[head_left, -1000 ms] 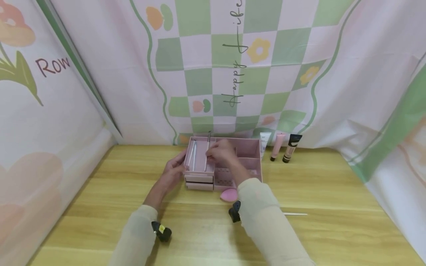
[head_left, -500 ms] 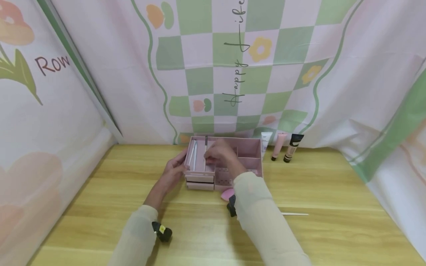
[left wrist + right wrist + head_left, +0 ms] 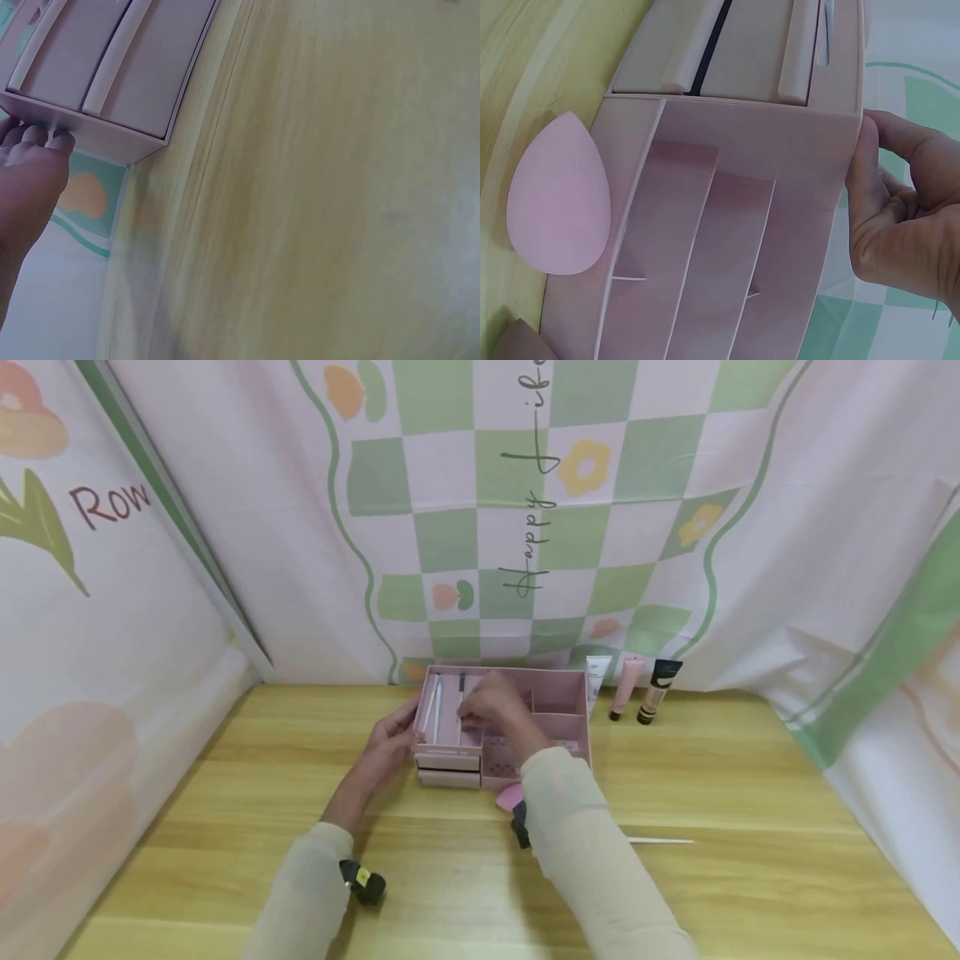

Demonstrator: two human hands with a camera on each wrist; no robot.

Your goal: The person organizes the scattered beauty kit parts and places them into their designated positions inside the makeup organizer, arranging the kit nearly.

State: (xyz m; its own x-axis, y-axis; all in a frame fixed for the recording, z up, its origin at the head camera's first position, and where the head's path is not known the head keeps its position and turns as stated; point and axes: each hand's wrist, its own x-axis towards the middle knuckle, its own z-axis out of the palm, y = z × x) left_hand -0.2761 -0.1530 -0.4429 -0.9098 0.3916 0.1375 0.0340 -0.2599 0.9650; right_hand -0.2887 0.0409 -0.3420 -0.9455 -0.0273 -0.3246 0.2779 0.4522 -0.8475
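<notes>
A pink makeup organizer [image 3: 558,692] stands on the table against the curtain. My left hand [image 3: 388,745] rests on its left side, fingertips touching the wall in the left wrist view. My right hand [image 3: 491,703] pinches a slim makeup brush [image 3: 460,692] with a white shaft and dark end, over the organizer's top left tray [image 3: 450,697]. In the right wrist view the thumb and forefinger meet at the organizer's upper rim; the brush is hidden there. Two white slim sticks [image 3: 437,710], probably brushes, lie in the tray's left part.
A pink makeup sponge [image 3: 561,199] lies before the organizer. To its right stand a white tube [image 3: 596,672], a pink tube [image 3: 626,689] and a black-capped tube [image 3: 658,692]. A white stick [image 3: 663,841] lies partly behind the right arm. Two drawers [image 3: 448,763] sit below the tray.
My right hand has shifted slightly left and brought the brush down, so its dark end, which stuck out past the tray's back rim, is now inside. The left hand stays put.
</notes>
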